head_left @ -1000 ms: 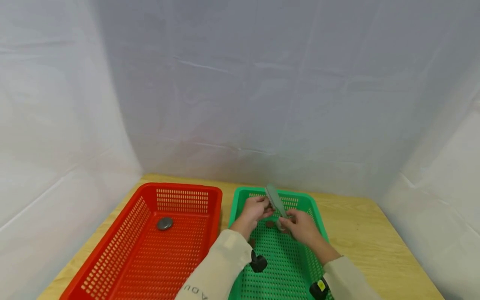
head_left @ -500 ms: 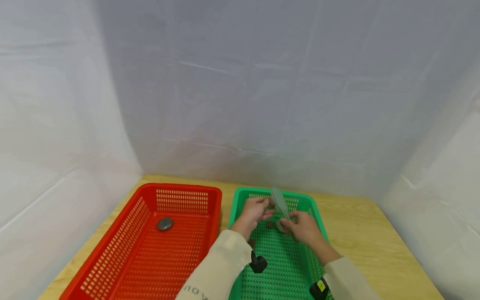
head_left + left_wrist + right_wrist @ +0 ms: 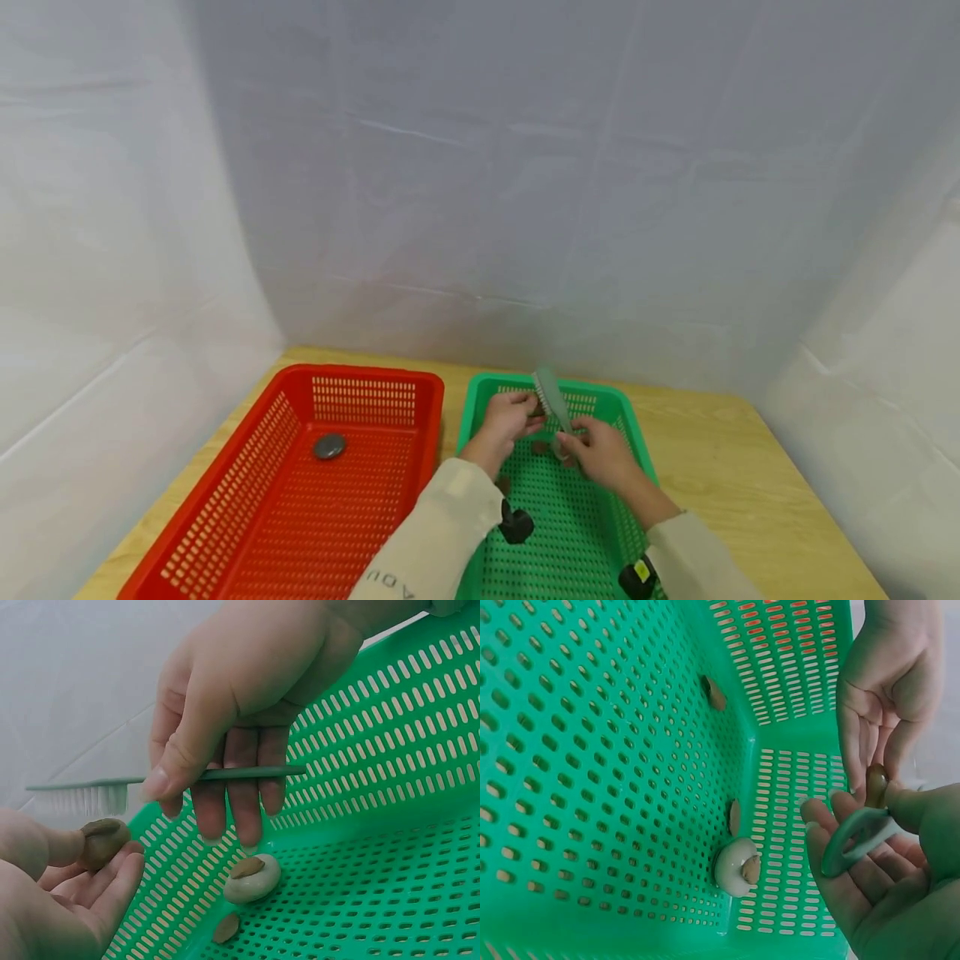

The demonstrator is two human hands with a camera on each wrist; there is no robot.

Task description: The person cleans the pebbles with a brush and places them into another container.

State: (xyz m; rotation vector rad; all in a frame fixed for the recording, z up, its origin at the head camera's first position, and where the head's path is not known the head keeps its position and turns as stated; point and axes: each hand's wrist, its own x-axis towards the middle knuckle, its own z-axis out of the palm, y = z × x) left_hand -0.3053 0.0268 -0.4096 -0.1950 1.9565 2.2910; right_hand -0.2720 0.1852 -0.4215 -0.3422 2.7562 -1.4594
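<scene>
My right hand [image 3: 602, 454] pinches the handle of a pale green brush [image 3: 553, 394] between thumb and fingers. In the left wrist view, white bristles [image 3: 82, 801] point down just above a brownish stone [image 3: 103, 841]. That stone is pinched by my left hand [image 3: 507, 422], and its upper side bears a darker lump. Near the right hand's fingers the brush handle [image 3: 844, 844] ends in a loop. Both hands are over the green basket [image 3: 525, 558]. Inside it lie a pale round stone [image 3: 251, 885] with a brown piece on top and flat brown pieces [image 3: 714, 694].
To the left stands a red basket [image 3: 300, 377] with a smooth dark grey stone [image 3: 329, 447] in it. The baskets rest on a wooden table [image 3: 727, 475]. White sheeting [image 3: 480, 183] encloses the back and sides.
The brush head dips to the right half a second ago, then swings back up and left over the left hand's stone. Both arms stay almost where they were.
</scene>
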